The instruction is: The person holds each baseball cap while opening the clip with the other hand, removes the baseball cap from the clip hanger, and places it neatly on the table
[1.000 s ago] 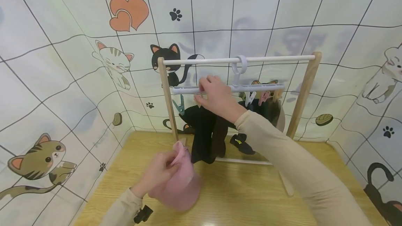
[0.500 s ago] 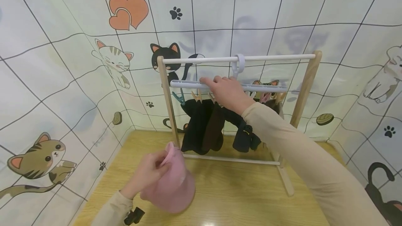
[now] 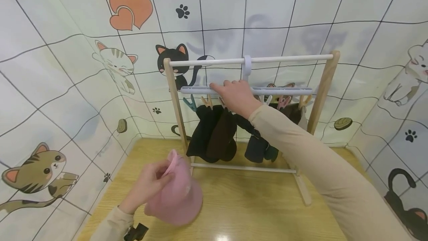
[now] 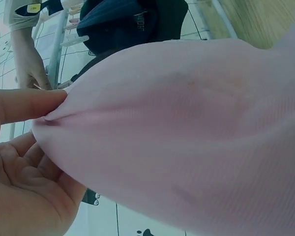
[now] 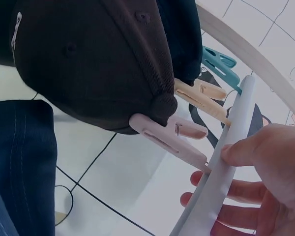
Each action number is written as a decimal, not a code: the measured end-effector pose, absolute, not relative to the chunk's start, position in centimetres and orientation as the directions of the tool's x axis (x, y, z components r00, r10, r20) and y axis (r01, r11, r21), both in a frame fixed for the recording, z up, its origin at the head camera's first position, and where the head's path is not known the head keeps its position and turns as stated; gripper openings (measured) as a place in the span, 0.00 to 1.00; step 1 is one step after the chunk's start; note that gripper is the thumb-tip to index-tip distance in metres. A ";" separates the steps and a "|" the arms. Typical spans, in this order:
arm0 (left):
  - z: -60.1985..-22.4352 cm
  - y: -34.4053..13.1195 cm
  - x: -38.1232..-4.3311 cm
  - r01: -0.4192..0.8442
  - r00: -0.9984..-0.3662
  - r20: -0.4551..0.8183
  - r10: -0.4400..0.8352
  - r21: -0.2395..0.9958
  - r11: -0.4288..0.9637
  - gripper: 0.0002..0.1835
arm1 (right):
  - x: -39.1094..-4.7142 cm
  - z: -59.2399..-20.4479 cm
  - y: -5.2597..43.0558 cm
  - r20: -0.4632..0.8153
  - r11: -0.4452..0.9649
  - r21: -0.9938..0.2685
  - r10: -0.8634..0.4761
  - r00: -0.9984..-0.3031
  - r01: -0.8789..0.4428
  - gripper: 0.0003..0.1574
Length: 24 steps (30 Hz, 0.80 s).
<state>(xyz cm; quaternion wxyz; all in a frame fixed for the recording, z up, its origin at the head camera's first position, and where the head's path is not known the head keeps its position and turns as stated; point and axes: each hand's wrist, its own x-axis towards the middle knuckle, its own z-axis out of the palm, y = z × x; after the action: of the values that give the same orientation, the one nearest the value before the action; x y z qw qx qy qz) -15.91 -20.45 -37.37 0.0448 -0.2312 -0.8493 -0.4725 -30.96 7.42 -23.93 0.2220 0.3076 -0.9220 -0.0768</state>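
In the head view my left hand (image 3: 147, 183) pinches a pink cap (image 3: 180, 200) by its upper edge, low in front of the rack. The left wrist view shows the thumb and fingers on the gathered pink fabric. My right hand (image 3: 237, 96) grips the bar of a pale lilac clip hanger (image 3: 281, 91), thumb on one side and fingers curled round the other in the right wrist view. Dark caps (image 3: 214, 133) hang from the hanger's clips. A brown cap (image 5: 98, 64) hangs from a pink clothespin (image 5: 169, 137), near a beige clothespin (image 5: 201, 98).
The rack has a white top rail (image 3: 287, 59) and wooden side posts (image 3: 322, 92). It stands on a wood-grain table (image 3: 247, 203). A teal clothespin (image 3: 190, 102) is at the hanger's left end. Cat-print sheeting (image 3: 220, 6) surrounds the table.
The hanger has turned to line up more nearly with the rail, its caps swinging with it. My right hand has shifted its grip on the bar. The left hand moved left with the pink cap.
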 end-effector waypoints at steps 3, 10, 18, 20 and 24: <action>-37.7 -20.3 -15.7 0.413 -0.892 0.274 0.358 0.815 0.406 0.11 | -31.0 -23.7 7.3 0.346 0.802 0.281 -0.597 -0.723 -0.528 0.28; -40.1 -19.8 -15.8 0.326 -0.914 0.218 0.342 0.897 0.300 0.09 | -31.3 -23.5 7.0 0.355 0.798 0.277 -0.603 -0.714 -0.536 0.22; -42.3 -18.8 -15.7 0.176 -0.966 0.126 0.225 0.960 0.219 0.14 | -31.4 -23.7 7.0 0.339 0.806 0.280 -0.592 -0.731 -0.522 0.20; -42.8 -18.9 -15.8 0.106 -0.981 0.071 0.182 0.975 0.193 0.17 | -31.5 -23.7 7.0 0.332 0.806 0.287 -0.590 -0.736 -0.517 0.21; -44.1 -19.4 -16.0 -0.011 -0.990 -0.032 0.137 0.989 0.146 0.20 | -31.5 -23.8 7.0 0.323 0.809 0.303 -0.585 -0.744 -0.504 0.21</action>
<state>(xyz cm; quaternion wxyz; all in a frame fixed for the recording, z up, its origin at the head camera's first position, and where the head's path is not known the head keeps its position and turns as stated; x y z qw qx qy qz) -16.04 -19.45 -44.14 -0.0570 -0.0417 -0.7547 -0.6523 -31.54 7.05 -23.81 0.2048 0.2930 -0.9287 -0.0984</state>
